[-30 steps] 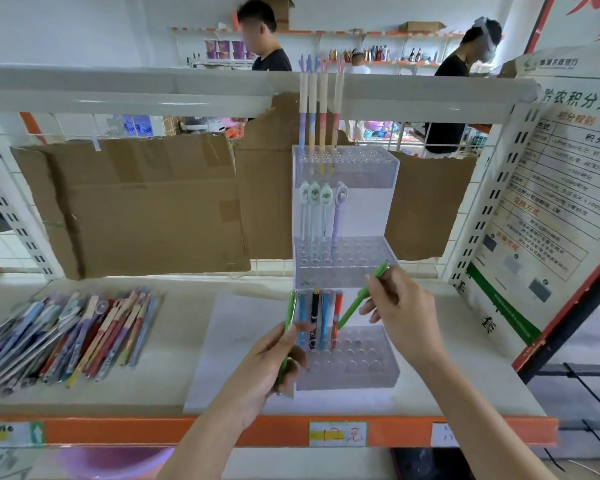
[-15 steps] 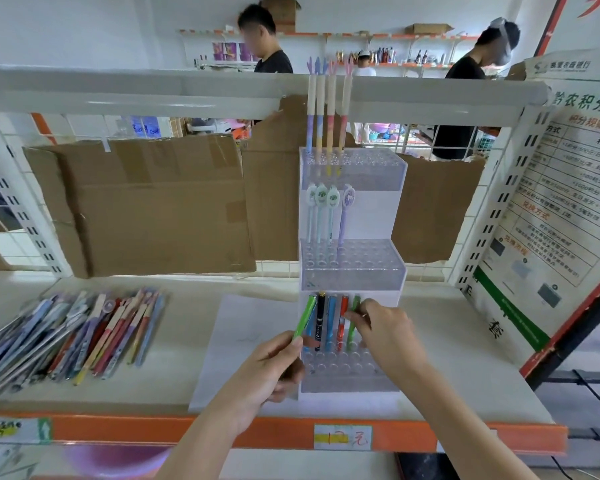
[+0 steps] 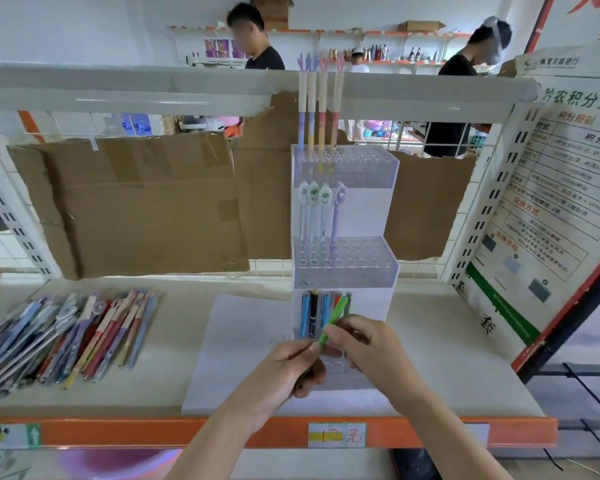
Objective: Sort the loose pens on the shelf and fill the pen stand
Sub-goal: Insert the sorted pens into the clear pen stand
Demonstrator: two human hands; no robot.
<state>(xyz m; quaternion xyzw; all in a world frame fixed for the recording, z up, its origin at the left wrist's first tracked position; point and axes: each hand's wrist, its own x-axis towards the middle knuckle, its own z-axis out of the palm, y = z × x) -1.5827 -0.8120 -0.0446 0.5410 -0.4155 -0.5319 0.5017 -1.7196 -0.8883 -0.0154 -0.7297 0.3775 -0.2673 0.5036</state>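
Head view: a green pen (image 3: 333, 319) is pinched between the fingers of both hands in front of the lowest tier of the pen stand (image 3: 361, 258), tilted with its upper end leaning right. The left hand (image 3: 284, 370) is curled round the pen's lower end, and the right hand (image 3: 368, 344) grips it just above, thumb and fingers closed on the barrel. Behind the pen, 5 or so upright pens (image 3: 314, 315) are seen in the bottom tier, blue, black, red and green. 4 pens with oval toppers (image 3: 321, 209) are held in the middle tier, and 4 tall pastel pens (image 3: 317, 109) in the top tier. A pile of loose pens (image 3: 66, 336) is spread on the shelf (image 3: 447, 358) well to the left. A white sheet (image 3: 236, 344) is laid under the stand. Cardboard (image 3: 136, 202) is hung on the back grid.
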